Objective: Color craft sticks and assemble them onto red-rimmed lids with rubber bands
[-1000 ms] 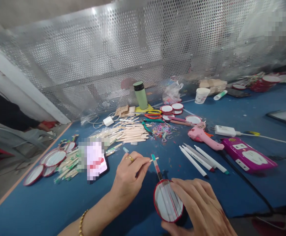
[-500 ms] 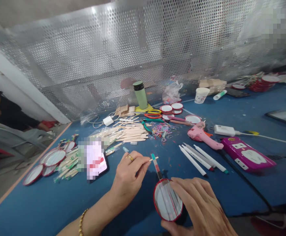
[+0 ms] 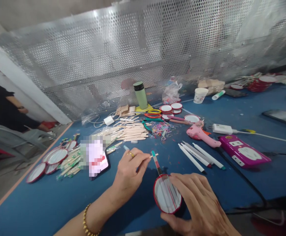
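Observation:
My left hand (image 3: 130, 168) is closed, thumb and forefinger pinching a short thin wooden stick (image 3: 157, 154). The stick lies crosswise at the tip of a craft stick (image 3: 157, 165) painted teal, red and black. This painted stick runs out from a round, red-rimmed white disc (image 3: 166, 196), so the whole looks like a small toy banjo. Thin clear and reddish strands stretch over its face. My right hand (image 3: 194, 200) grips the disc from the right, fingers on the upper rim and thumb at the lower rim.
Several marker pens (image 3: 199, 157), a pink glue gun (image 3: 202, 134) and a purple power strip (image 3: 243, 152) lie to the right. Loose craft sticks (image 3: 134, 131), coloured rubber bands (image 3: 161, 129), green-handled pliers (image 3: 146, 126) and a phone (image 3: 97, 159) lie beyond my left hand. A perforated metal screen (image 3: 96, 59) stands behind.
The view has shifted slightly. My left hand keeps its pinch on the thin stick at the painted tip, and my right hand still holds the disc. At far left, a person's arm has moved.

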Tool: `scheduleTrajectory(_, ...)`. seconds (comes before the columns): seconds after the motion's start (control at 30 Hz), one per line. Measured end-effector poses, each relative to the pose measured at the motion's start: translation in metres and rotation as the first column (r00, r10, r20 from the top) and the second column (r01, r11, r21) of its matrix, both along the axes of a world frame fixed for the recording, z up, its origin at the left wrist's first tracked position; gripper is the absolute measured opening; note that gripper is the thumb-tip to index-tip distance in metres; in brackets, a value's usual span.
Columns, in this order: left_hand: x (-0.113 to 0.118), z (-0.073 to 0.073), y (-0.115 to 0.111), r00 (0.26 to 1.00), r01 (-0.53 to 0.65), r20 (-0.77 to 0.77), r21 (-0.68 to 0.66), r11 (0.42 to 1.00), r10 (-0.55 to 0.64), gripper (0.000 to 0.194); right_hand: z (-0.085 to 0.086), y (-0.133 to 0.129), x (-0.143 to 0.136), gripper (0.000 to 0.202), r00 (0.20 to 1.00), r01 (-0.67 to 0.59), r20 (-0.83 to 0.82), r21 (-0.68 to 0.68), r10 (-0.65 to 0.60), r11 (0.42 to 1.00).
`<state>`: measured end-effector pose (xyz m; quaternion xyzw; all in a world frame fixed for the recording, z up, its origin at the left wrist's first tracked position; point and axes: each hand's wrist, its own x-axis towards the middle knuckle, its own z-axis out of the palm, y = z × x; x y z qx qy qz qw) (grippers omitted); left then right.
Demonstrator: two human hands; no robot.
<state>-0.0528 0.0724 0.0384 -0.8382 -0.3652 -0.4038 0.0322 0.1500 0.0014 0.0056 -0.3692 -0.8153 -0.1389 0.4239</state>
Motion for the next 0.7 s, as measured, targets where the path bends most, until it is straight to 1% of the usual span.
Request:
scheduleTrajectory(0.23, 0.0018, 0.0006, 0.0001, 1.000, 0.001, 0.006, 0.017, 1.000, -0.001, 0.009, -0.0024, -0.0026, -0.0009, 0.049, 1.000, 0.001, -0.006, -0.002, -0.001, 1.000)
scheduleTrajectory(0.4, 0.0028, -0.0004, 0.0005, 1.000, -0.010, 0.010, -0.013, 1.000, 0.011, 0.011, -0.0035, -0.0037, -0.0019, 0.047, 0.999, 0.031, -0.006, 0.000, -0.031, 1.000)
scheduleTrajectory(0.57, 0.0035, -0.0008, 0.0009, 0.999, 0.007, 0.046, -0.044, 0.999, -0.005, 0.010, -0.0034, -0.0024, -0.0020, 0.049, 1.000, 0.028, -0.006, -0.005, -0.028, 1.000)
scheduleTrajectory(0.7, 0.0043, -0.0003, 0.0009, 0.998, 0.009, 0.067, -0.040, 0.999, -0.006, 0.009, -0.0046, -0.0022, -0.0018, 0.051, 1.000, 0.024, -0.005, -0.001, -0.024, 1.000)
